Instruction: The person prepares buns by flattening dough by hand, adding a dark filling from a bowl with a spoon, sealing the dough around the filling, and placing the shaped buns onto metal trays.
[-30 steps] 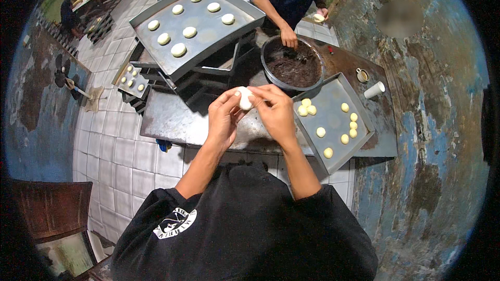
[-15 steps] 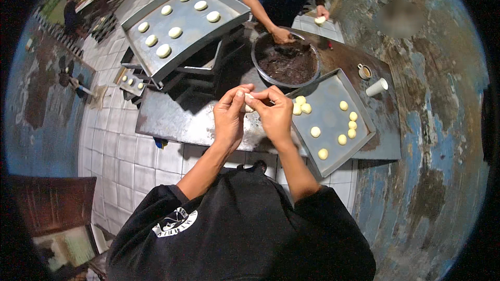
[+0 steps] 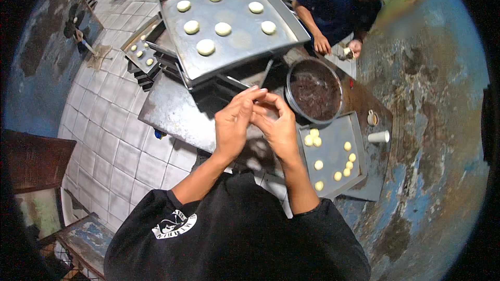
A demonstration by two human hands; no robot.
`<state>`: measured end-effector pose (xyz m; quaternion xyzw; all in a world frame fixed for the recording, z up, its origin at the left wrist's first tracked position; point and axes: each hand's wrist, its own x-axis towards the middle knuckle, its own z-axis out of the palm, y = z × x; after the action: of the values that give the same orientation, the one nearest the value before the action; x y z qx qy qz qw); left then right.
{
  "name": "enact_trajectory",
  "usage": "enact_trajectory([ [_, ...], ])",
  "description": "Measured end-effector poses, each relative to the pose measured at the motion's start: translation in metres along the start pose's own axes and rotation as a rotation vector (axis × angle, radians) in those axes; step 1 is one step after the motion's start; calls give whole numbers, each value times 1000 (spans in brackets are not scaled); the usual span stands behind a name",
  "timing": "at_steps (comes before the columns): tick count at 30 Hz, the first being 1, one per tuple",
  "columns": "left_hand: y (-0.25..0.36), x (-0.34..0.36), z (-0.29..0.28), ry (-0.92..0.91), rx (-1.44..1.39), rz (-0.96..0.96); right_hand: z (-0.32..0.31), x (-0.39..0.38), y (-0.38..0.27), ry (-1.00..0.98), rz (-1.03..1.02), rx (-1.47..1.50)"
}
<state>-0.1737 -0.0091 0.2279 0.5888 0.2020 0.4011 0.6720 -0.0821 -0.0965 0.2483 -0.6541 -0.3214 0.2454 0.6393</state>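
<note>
My left hand (image 3: 232, 125) and my right hand (image 3: 276, 127) meet in front of my chest, fingertips touching and fingers curled around a piece of pale dough. The fingers now hide most of that dough; it shows better in the earlier frame. Ahead and to the left, a large metal tray (image 3: 245, 39) carries several flattened pale dough rounds (image 3: 223, 29). To the right of my hands, a second metal tray (image 3: 333, 145) holds several smaller dough balls (image 3: 319, 165). A round bowl (image 3: 340, 109) of dark crumbly filling (image 3: 314, 91) stands just beyond my right hand.
Across the table (image 3: 179, 109) a person in a dark blue shirt (image 3: 336, 13) holds dough with dark filling (image 3: 345, 52). A white cup (image 3: 378, 137) lies near a small cup of brown liquid (image 3: 372, 118). Another tray (image 3: 138, 60) with dough rounds sits at the far left.
My view has shifted, so trays and bowl appear lower and further right. My fingers have closed further over the dough. The other person's hand has come out of the filling bowl.
</note>
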Motion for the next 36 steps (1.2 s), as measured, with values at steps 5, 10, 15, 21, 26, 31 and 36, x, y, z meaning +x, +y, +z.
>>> enact_trajectory([
  [5, 24, 51, -68, -327, 318, 225, 20, 64, -1, -564, 383, -5],
  [10, 17, 85, -152, 80, 256, 362, 68, 205, -45, -693, 91, -408],
  [15, 0, 102, -237, 322, 172, 129, 62, 357, 61, -313, -618, -1039],
  [21, -15, 91, -327, 593, 204, 98, 88, 428, 66, -405, -6, -1062],
  [26, -30, 98, -341, 646, 3, 77, 144, 441, 137, -23, -218, -1281],
  [31, -29, 108, -334, 657, -77, 55, 137, 447, 119, -86, -131, -1332],
  [36, -29, 103, -354, 690, -12, 91, 121, 372, 38, -43, 20, -1026],
])
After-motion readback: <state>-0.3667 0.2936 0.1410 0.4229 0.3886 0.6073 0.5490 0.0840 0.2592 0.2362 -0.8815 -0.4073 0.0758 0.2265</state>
